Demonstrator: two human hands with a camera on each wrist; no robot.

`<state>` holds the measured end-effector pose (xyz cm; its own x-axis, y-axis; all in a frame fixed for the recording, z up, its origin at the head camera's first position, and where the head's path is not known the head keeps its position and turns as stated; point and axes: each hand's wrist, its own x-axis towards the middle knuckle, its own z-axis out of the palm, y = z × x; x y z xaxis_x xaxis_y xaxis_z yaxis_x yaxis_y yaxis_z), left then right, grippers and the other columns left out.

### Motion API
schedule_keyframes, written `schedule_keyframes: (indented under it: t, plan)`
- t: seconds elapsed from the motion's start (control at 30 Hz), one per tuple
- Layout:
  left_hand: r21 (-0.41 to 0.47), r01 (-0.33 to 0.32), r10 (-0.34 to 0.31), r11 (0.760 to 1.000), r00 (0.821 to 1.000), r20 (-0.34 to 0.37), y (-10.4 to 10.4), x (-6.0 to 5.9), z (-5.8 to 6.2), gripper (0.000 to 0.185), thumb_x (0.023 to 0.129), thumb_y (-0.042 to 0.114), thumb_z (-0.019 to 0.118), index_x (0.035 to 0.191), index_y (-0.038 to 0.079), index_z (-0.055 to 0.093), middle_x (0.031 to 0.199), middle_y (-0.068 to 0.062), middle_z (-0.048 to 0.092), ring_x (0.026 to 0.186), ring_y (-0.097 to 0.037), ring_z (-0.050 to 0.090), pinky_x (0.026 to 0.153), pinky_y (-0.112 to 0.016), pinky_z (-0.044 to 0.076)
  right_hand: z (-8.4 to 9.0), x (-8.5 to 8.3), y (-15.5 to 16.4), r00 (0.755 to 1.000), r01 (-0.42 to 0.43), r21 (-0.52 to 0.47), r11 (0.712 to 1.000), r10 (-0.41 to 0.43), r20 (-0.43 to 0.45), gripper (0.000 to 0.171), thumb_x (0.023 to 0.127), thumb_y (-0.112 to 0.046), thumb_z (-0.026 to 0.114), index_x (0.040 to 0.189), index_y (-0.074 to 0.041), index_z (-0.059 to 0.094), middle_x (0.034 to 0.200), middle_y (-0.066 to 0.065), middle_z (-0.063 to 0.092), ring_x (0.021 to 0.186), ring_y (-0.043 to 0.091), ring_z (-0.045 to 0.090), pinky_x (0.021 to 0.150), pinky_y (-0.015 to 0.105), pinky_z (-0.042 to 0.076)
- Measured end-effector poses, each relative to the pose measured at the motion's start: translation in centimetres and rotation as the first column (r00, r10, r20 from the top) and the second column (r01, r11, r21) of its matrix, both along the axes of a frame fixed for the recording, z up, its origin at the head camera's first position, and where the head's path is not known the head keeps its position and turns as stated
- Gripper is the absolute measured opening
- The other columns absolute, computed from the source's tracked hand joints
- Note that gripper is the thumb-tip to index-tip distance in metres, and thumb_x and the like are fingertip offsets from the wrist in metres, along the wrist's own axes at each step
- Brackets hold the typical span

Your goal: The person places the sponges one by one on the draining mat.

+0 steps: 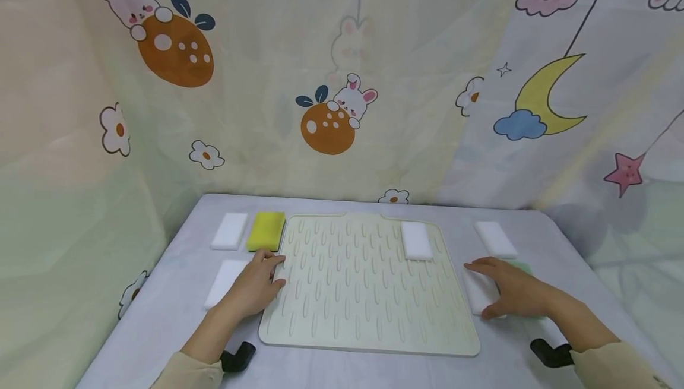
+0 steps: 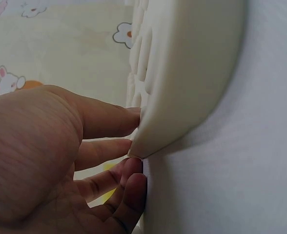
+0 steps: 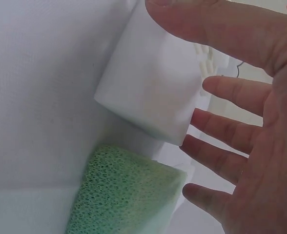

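Note:
A cream mat (image 1: 369,288) with rows of raised ovals lies on the table. At its left edge is my left hand (image 1: 253,285), its thumb and forefinger touching the rim; in the left wrist view the other fingers (image 2: 133,190) rest low beside the mat's edge. Over a white sponge block (image 1: 478,294) to the right of the mat hovers my right hand (image 1: 515,288), fingers spread. The right wrist view has the thumb and fingertips around that white block (image 3: 151,78), with no firm grip visible. Just beside it lies a green porous sponge (image 3: 124,195), partly hidden by the hand in the head view.
One white block (image 1: 417,240) lies on the mat's upper right. A yellow sponge (image 1: 266,231) and two white blocks, one at the back (image 1: 230,231), lie left of the mat. Another white block (image 1: 496,239) is at the back right. Printed cloth (image 1: 256,127) hangs behind the table.

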<state>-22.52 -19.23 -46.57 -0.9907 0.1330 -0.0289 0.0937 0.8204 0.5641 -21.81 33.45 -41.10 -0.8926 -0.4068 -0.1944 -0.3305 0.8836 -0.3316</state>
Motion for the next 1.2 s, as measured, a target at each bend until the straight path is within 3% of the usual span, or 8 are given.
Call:
schedule_keyframes:
  t: [0.2,0.57,0.9,1.2]
  plan:
    - [-0.005,0.006,-0.006,1.000,1.000,-0.005,0.0,0.0,0.1,0.055,0.095,0.015,0.073,0.145,0.001,0.057,0.135,-0.015,0.051,0.092,-0.017,0.055,0.077,-0.032,0.047,-0.3,0.0,0.0,0.999,-0.017,0.016,1.000,0.018,-0.045,0.098,0.066,-0.042,0.095,0.147,-0.004,0.055,0.147,0.028,0.050,0.134,0.052,0.049,0.102,0.067,0.044]
    - [-0.008,0.013,-0.013,1.000,1.000,-0.008,-0.2,-0.1,0.1,0.055,0.095,0.013,0.073,0.145,0.000,0.057,0.133,-0.016,0.051,0.092,-0.018,0.056,0.077,-0.033,0.047,-0.5,-0.2,0.2,0.999,-0.023,0.007,1.000,0.023,-0.036,0.097,0.070,-0.046,0.093,0.148,-0.003,0.054,0.148,0.027,0.049,0.134,0.051,0.050,0.103,0.066,0.045]
    - [-0.012,0.022,-0.022,1.000,1.000,-0.009,-0.2,-0.1,0.1,0.055,0.095,0.014,0.073,0.145,0.000,0.057,0.134,-0.016,0.050,0.091,-0.018,0.055,0.076,-0.032,0.047,0.4,-0.3,-0.3,0.997,-0.019,0.005,1.000,0.020,-0.076,0.094,0.073,-0.046,0.091,0.149,-0.005,0.054,0.150,0.026,0.049,0.134,0.051,0.049,0.102,0.066,0.045]
    - [-0.007,0.021,-0.021,1.000,1.000,-0.001,-0.2,0.0,0.2,0.055,0.095,0.014,0.073,0.145,0.000,0.056,0.135,-0.016,0.050,0.092,-0.018,0.055,0.077,-0.033,0.047,1.3,-0.1,-1.2,0.986,-0.070,-0.023,0.997,0.066,-0.153,0.091,0.075,-0.047,0.091,0.148,-0.007,0.055,0.149,0.022,0.051,0.134,0.048,0.051,0.102,0.064,0.045]
